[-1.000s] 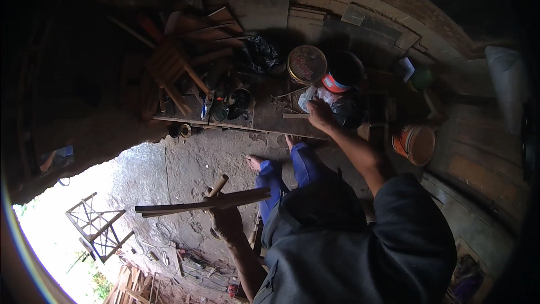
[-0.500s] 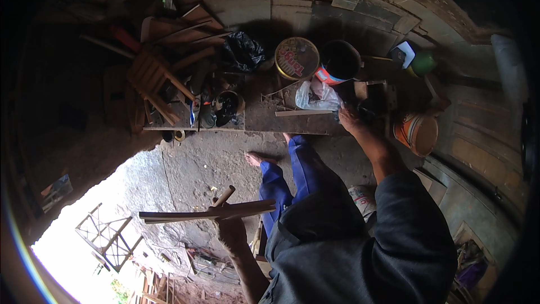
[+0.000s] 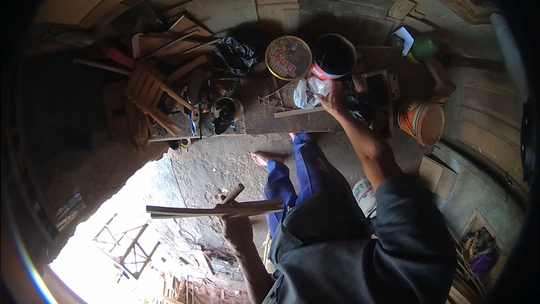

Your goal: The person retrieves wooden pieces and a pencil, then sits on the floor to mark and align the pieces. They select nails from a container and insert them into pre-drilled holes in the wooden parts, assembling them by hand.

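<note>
My left hand (image 3: 237, 229) is closed around a small bundle of wooden strips (image 3: 185, 211), held out over the floor. A shorter round-ended wooden stick (image 3: 233, 193) crosses the bundle at an angle in the same grip. At the low bench (image 3: 261, 118), my right hand (image 3: 334, 101) has its fingers pressed on a clear plastic bag (image 3: 305, 94), which looks bunched up. What the bag contains is hard to make out. A thin wooden strip (image 3: 295, 112) lies on the bench just beside it.
Behind the bag stand a round yellow-rimmed tub lid (image 3: 288, 58) and an open dark bucket (image 3: 334, 56). A slatted wooden piece (image 3: 151, 87), black plastic (image 3: 233, 56) and tins crowd the left. An orange-striped bucket (image 3: 422, 124) sits at the right.
My right hand has moved left and up onto the plastic bag, which is now more bunched. The wooden strips stay in my left hand. The whole view has shifted slightly.
</note>
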Tool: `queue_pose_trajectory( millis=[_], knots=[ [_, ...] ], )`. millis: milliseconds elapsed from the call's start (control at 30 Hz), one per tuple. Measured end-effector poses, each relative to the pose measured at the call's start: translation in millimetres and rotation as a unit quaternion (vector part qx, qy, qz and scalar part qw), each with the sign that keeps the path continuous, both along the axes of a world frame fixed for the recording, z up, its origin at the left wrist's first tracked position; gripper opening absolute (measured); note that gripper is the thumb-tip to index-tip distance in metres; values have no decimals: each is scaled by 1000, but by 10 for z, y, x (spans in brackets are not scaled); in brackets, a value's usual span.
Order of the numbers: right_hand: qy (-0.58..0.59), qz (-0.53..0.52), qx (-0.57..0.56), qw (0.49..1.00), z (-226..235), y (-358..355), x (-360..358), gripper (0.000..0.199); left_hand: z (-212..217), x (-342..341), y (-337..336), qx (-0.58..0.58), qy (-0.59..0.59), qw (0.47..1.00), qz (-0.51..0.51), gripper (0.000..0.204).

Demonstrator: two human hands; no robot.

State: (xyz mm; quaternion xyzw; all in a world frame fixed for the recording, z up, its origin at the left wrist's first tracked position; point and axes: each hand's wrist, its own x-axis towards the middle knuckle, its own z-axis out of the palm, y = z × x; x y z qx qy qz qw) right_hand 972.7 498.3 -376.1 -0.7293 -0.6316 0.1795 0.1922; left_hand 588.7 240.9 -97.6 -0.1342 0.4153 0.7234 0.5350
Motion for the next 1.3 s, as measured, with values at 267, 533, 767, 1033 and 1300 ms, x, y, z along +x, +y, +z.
queue_pose_trajectory(
  millis=[267, 533, 767, 1033, 1300],
  knots=[
    [-25, -150, -159, 975, -79, 231, -911, 91, 86, 65, -30, -31, 37, 996, -70, 45],
    [15, -98, -95, 991, -327, 77, -781, 37, -95, -48, -177, -166, 662, 643, -348, 44],
    [81, -107, -44, 990, -425, -203, -907, 31, -38, 142, -36, -311, 583, 602, -448, 40],
    [-39, -120, 60, 990, -183, 28, -795, 65, -99, -33, -236, -182, 345, 873, -295, 41],
    [-4, 19, -133, 991, -175, 356, -664, 46, -132, -94, -440, -60, 21, 989, -131, 45]
  ],
)
